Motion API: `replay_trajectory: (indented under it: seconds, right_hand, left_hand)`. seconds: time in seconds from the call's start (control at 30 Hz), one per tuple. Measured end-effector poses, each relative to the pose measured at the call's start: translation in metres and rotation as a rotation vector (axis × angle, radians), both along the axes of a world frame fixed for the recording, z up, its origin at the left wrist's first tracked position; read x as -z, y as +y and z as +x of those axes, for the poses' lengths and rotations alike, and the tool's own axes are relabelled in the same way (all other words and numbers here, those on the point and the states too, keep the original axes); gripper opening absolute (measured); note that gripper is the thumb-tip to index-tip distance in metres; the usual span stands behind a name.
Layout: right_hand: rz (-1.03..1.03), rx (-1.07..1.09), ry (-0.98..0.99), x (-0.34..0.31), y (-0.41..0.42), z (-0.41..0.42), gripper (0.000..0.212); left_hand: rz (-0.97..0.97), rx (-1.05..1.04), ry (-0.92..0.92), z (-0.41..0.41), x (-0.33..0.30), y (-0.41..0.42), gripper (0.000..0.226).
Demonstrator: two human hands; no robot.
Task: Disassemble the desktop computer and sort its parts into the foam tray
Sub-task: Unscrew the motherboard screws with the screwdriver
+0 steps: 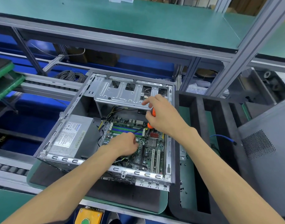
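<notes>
Two bare forearms rose from the bottom edge of the frame toward an opened desktop computer case (96, 88) lying on its side at centre. At lower left, between the forearms and just below the bench edge, a yellow box with a green button (87, 218) showed.

Inside the case, toward centre left, the grey power supply (70, 136) sat with its label facing up. Just right of it lay the green motherboard (148, 143), with memory slots across its upper part and white expansion slots lower right. The left hand (124, 144) rested low over the middle of the board, fingers curled down onto it; what they pinched, if anything, I could not tell. Above the board, the bare metal drive cage (122, 92) spanned the far end of the case.

Right of centre, the right hand (162, 115) gripped an orange-handled screwdriver (152, 118), its handle running down through the palm toward the board's upper right, while the index finger pointed left beside the drive cage edge.

Further right, touching the case's side, stood the black foam tray (190, 101) with long slots. Small dark screws (183, 189) lay scattered in its nearest slot, and a blue cable (222, 137) curved in one further right. At the far right edge a grey perforated side panel (264, 143) leaned over the tray.
</notes>
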State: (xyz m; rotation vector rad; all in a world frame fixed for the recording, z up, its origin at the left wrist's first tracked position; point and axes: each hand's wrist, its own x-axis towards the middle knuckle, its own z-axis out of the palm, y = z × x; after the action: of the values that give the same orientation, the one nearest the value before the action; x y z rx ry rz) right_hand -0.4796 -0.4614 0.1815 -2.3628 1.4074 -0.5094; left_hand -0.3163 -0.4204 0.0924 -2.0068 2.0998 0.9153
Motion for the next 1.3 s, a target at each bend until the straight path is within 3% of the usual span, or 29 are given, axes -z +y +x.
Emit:
replay_trajectory:
  seconds: [0.1, 0.17, 0.23, 0.33, 0.43, 0.6, 0.73, 0.8, 0.9, 1.07, 1.3]
  right_hand:
    - [0.166, -0.066, -0.156, 0.001, 0.004, 0.001, 0.041]
    - [0.163, -0.054, -0.159, 0.004, 0.006, 0.001, 0.037]
    - [0.057, 0.006, -0.097, 0.003, 0.007, 0.004, 0.027]
    - [-0.088, 0.14, 0.074, -0.003, 0.004, 0.008, 0.027]
    - [-0.082, 0.155, 0.217, -0.008, 0.0, 0.008, 0.024]
    - [0.15, 0.002, 0.037, -0.012, -0.002, 0.005, 0.041]
    - [0.052, 0.054, 0.069, -0.009, 0.001, 0.007, 0.02]
    - [-0.002, 0.088, 0.073, -0.008, 0.002, 0.01, 0.027]
    - [0.091, 0.094, 0.047, -0.01, 0.003, 0.011, 0.018]
    - [0.116, 0.318, 0.346, -0.018, -0.008, 0.005, 0.057]
    - [0.294, 0.109, 0.206, -0.022, -0.008, 0.001, 0.032]
  left_hand:
    - [-0.013, -0.016, 0.014, 0.001, 0.0, 0.0, 0.019]
    - [-0.018, -0.016, 0.011, 0.0, 0.0, -0.001, 0.018]
    - [-0.02, -0.013, 0.006, 0.0, 0.001, -0.001, 0.019]
    - [-0.016, -0.008, -0.001, 0.0, 0.003, 0.0, 0.019]
    - [-0.003, -0.005, -0.005, 0.001, 0.005, -0.001, 0.022]
    - [0.011, 0.002, 0.003, 0.001, 0.004, -0.002, 0.023]
    - [0.012, 0.018, -0.005, 0.0, 0.003, -0.001, 0.022]
    - [0.017, 0.022, -0.007, 0.0, 0.002, -0.001, 0.022]
    - [0.025, 0.023, -0.006, 0.0, 0.001, -0.001, 0.023]
    - [0.042, 0.024, 0.001, 0.0, 0.001, -0.001, 0.022]
    - [0.042, 0.035, 0.009, 0.0, 0.004, -0.001, 0.02]
